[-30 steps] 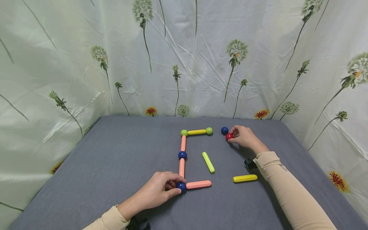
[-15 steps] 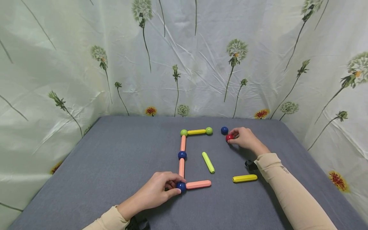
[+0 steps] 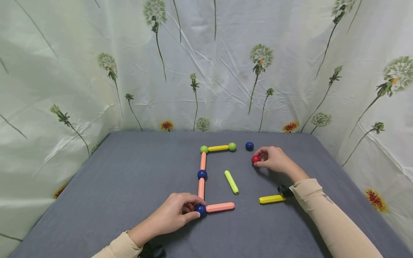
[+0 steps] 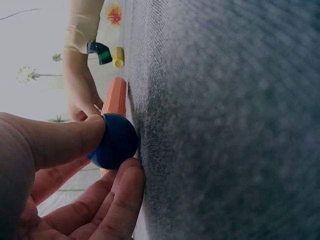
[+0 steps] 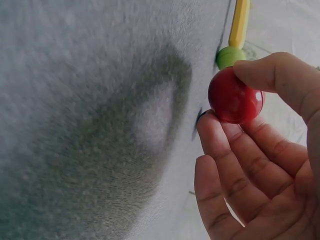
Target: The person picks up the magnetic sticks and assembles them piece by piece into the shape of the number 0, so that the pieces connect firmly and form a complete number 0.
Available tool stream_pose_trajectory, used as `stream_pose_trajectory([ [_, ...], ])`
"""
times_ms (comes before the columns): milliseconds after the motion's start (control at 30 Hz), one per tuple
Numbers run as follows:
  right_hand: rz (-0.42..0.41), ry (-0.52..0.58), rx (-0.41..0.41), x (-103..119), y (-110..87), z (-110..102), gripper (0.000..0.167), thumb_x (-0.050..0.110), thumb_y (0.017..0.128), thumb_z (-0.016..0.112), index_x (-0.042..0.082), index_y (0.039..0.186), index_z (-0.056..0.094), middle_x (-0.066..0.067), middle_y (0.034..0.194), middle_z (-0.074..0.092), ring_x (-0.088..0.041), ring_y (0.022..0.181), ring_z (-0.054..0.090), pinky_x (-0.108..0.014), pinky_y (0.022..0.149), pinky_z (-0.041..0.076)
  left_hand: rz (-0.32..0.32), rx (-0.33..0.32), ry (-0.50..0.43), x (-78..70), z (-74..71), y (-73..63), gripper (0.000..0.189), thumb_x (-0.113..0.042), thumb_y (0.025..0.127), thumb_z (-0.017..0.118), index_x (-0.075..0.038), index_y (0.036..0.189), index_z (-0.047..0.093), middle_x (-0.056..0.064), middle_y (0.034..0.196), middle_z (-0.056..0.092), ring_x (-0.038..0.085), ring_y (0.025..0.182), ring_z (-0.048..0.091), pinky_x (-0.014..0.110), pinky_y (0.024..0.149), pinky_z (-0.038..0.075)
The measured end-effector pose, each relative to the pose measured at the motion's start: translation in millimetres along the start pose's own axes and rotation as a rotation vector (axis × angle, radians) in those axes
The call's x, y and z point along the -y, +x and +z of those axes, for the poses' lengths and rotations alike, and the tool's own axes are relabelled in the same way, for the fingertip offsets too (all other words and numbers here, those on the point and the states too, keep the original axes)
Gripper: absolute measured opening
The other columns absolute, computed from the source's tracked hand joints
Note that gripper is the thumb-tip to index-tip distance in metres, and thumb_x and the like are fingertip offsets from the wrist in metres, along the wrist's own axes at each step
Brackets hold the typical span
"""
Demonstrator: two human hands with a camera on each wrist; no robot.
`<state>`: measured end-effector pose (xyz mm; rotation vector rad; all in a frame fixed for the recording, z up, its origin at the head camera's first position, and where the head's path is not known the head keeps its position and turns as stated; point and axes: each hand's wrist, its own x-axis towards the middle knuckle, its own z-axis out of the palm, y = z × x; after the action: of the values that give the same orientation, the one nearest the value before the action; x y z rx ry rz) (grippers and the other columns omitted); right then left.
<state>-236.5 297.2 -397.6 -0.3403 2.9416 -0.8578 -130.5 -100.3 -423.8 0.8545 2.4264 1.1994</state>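
Note:
My left hand (image 3: 175, 213) pinches a blue ball (image 3: 200, 210) between thumb and fingers at the near corner of a joined shape. From that ball a salmon rod (image 3: 221, 207) points right, and another salmon rod (image 3: 201, 188) runs away to a second blue ball (image 3: 202, 174). Beyond it, a third salmon rod (image 3: 203, 161) leads to a green ball (image 3: 204, 149), then a yellow rod (image 3: 218, 148) and another green ball (image 3: 232, 146). My right hand (image 3: 274, 158) holds a red ball (image 5: 236, 95) by thumb and fingertips, above the cloth in the right wrist view.
A loose blue ball (image 3: 249, 146) lies behind the red one. Inside the shape is a loose lime rod (image 3: 231, 182). A loose yellow rod (image 3: 271, 199) lies by the right wrist, partly behind its dark strap. A flowered curtain (image 3: 180, 71) hangs behind the grey cloth-covered table (image 3: 148, 161).
My right hand has drawn the red ball toward me, away from the loose blue ball. The left hand keeps its grip on the corner ball. The head view has shifted slightly.

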Motion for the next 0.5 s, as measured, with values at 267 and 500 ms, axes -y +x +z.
stream_pose_trajectory([
  [267,-0.035,0.015,0.032,12,-14.1,4,0.028,0.015,0.091,0.085,0.005,0.114,0.073,-0.006,0.098,0.073,-0.019,0.09,0.061,-0.033,0.078,0.05,0.006,-0.003,-0.027,3.5,-1.4,-1.9,0.024,-0.012,0.098,0.079,-0.018,0.121,0.078,-0.006,0.109,0.076,0.002,0.093,0.068,0.019,0.08,0.059],
  [500,-0.104,0.041,0.1,25,-27.8,10,0.03,0.015,0.09,0.087,0.008,0.115,0.073,-0.003,0.104,0.076,-0.018,0.097,0.069,-0.036,0.085,0.06,0.012,-0.006,-0.038,3.9,-2.3,-2.3,0.024,-0.011,0.099,0.079,-0.017,0.122,0.078,-0.005,0.109,0.077,0.003,0.094,0.069,0.018,0.082,0.06],
])
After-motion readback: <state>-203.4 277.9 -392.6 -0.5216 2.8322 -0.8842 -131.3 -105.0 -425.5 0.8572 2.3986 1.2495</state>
